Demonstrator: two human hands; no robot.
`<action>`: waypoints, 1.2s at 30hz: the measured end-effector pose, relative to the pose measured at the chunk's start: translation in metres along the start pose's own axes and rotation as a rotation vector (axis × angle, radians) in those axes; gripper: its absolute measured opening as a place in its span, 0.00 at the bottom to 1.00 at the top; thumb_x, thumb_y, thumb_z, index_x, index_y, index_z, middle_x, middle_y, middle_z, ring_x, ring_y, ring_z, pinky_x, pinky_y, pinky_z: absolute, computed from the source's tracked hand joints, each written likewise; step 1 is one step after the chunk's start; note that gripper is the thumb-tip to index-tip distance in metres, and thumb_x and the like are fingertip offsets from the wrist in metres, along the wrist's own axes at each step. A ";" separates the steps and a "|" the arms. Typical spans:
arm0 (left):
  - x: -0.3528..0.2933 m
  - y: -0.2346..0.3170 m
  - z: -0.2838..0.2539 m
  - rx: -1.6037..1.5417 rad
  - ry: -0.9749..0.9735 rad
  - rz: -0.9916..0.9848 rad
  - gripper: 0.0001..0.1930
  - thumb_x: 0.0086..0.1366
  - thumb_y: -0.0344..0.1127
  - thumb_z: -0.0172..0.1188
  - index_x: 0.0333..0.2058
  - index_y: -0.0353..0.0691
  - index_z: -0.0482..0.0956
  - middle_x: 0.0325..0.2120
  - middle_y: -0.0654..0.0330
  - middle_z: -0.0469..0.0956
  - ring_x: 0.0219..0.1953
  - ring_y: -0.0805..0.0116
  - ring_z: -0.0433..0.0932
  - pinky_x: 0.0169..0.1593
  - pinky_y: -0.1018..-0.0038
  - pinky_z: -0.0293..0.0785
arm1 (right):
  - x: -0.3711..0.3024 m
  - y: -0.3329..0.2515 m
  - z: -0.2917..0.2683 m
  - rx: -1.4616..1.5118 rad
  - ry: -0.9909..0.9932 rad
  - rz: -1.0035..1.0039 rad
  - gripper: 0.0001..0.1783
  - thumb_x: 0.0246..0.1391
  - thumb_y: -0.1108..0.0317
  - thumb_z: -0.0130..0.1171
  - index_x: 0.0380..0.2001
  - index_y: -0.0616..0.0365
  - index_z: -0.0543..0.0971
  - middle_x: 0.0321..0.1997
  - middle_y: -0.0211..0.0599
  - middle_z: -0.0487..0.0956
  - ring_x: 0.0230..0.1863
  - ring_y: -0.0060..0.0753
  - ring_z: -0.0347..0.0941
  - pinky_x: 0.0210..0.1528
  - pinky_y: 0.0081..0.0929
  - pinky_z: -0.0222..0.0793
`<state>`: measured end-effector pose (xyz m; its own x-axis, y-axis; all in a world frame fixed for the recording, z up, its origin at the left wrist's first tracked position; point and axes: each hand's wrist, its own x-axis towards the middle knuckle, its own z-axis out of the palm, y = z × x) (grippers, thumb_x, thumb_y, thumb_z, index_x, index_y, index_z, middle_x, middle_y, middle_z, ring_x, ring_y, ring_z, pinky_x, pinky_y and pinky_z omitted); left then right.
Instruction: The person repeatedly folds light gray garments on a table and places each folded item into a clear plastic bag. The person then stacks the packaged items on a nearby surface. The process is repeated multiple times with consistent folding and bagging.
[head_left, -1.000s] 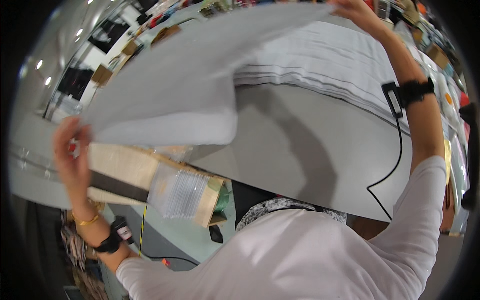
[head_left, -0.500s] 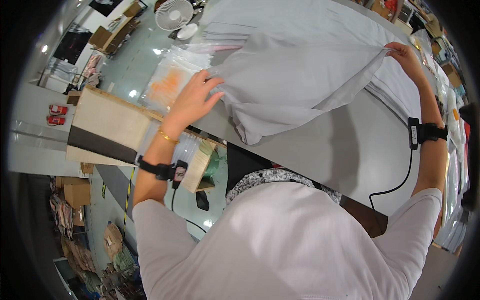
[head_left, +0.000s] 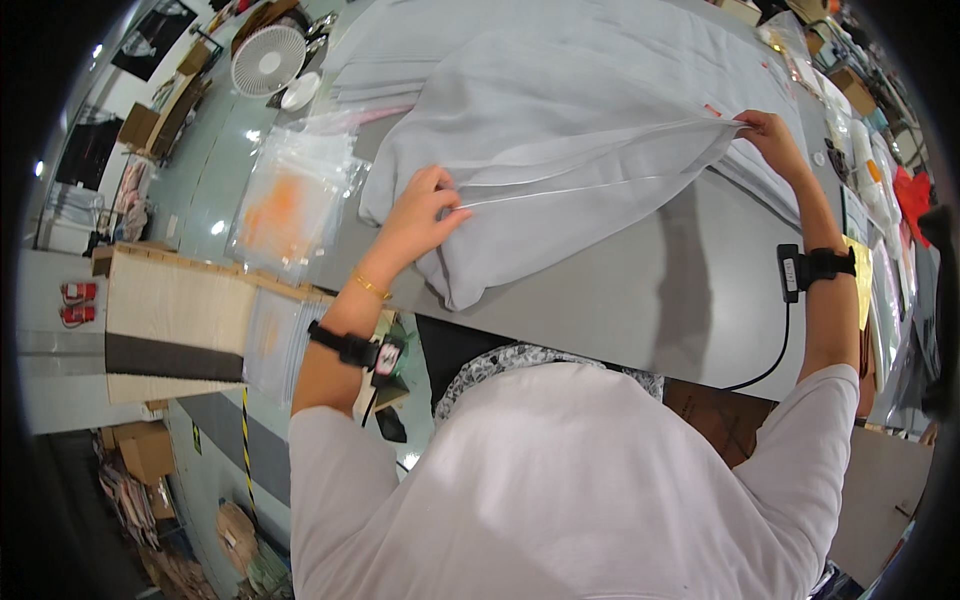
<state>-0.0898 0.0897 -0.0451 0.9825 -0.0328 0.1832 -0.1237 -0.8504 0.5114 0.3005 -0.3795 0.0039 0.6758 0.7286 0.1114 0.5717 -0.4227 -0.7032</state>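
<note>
The fingers of the right hand [head_left: 772,145] pinch the gathered corner of a thin grey cloth [head_left: 575,190], holding its right end narrow and taut. The fingers of the left hand [head_left: 418,218] are curled, thumb a little apart from the rest, touching the cloth near its left end; whether they grip the fabric cannot be told.

The cloth lies mainly between the two hands. Its long axis slants from lower left, by the left hand, to upper right, at the right hand, with pale lines running lengthwise between them. The left hand is nearer its loose, drooping lower-left corner, which reaches close to the surface's near edge; the right hand is nearer the bunched end.

Beneath and around is a grey surface [head_left: 610,300]. Behind the cloth, layered pale grey fabric [head_left: 640,25] covers the far part and extends to the right.

To the left of the left hand, on the surface, is a pile of clear plastic bags [head_left: 325,155], with something orange showing in or on them. Nearer the person, beside the left forearm, clear sleeves [head_left: 270,345] are stacked against a wooden stand [head_left: 180,285] with a dark band. Farther down-left sits a cardboard box [head_left: 143,450], its contents hidden.
</note>
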 end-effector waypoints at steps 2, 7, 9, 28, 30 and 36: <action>-0.001 0.028 -0.032 -0.052 0.021 0.124 0.10 0.64 0.34 0.70 0.33 0.32 0.81 0.40 0.55 0.76 0.48 0.57 0.75 0.53 0.67 0.73 | -0.003 0.005 0.003 -0.120 0.036 0.036 0.10 0.59 0.75 0.62 0.42 0.69 0.83 0.37 0.39 0.86 0.42 0.27 0.80 0.50 0.27 0.73; -0.022 0.131 -0.157 -0.432 0.176 0.424 0.11 0.62 0.30 0.67 0.25 0.35 0.76 0.32 0.55 0.81 0.38 0.59 0.79 0.45 0.70 0.73 | 0.005 -0.010 -0.013 -0.045 0.161 0.079 0.12 0.63 0.72 0.62 0.48 0.66 0.83 0.39 0.30 0.85 0.42 0.22 0.78 0.51 0.25 0.73; -0.025 0.167 -0.192 -0.754 0.163 0.685 0.15 0.64 0.38 0.70 0.24 0.39 0.75 0.27 0.53 0.80 0.30 0.60 0.78 0.37 0.69 0.74 | 0.015 -0.026 -0.031 0.028 0.358 -0.113 0.13 0.64 0.72 0.62 0.50 0.65 0.82 0.41 0.27 0.84 0.44 0.20 0.77 0.52 0.24 0.72; -0.024 0.228 -0.292 -0.562 0.033 0.780 0.30 0.68 0.61 0.68 0.24 0.47 0.61 0.26 0.67 0.64 0.34 0.70 0.61 0.43 0.70 0.62 | -0.027 -0.142 -0.198 -0.236 0.602 -0.121 0.09 0.62 0.76 0.59 0.41 0.62 0.87 0.29 0.27 0.83 0.33 0.19 0.77 0.35 0.22 0.73; -0.029 0.201 -0.292 -0.689 0.342 0.857 0.29 0.70 0.60 0.64 0.25 0.47 0.60 0.25 0.67 0.60 0.33 0.69 0.59 0.43 0.69 0.62 | -0.036 -0.142 -0.214 -0.243 0.606 -0.124 0.07 0.62 0.74 0.61 0.39 0.64 0.86 0.28 0.30 0.82 0.31 0.17 0.76 0.33 0.20 0.71; -0.011 0.142 -0.303 -0.678 0.076 0.799 0.19 0.77 0.52 0.58 0.34 0.42 0.71 0.33 0.63 0.72 0.42 0.66 0.66 0.49 0.67 0.67 | -0.031 -0.089 -0.259 -0.364 0.375 -0.385 0.13 0.72 0.72 0.57 0.56 0.57 0.82 0.49 0.27 0.83 0.53 0.19 0.78 0.59 0.21 0.74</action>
<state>-0.1599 0.1282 0.2797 0.5725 -0.4016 0.7148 -0.8072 -0.1230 0.5774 0.3490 -0.5042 0.2446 0.4698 0.6545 0.5924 0.8822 -0.3725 -0.2880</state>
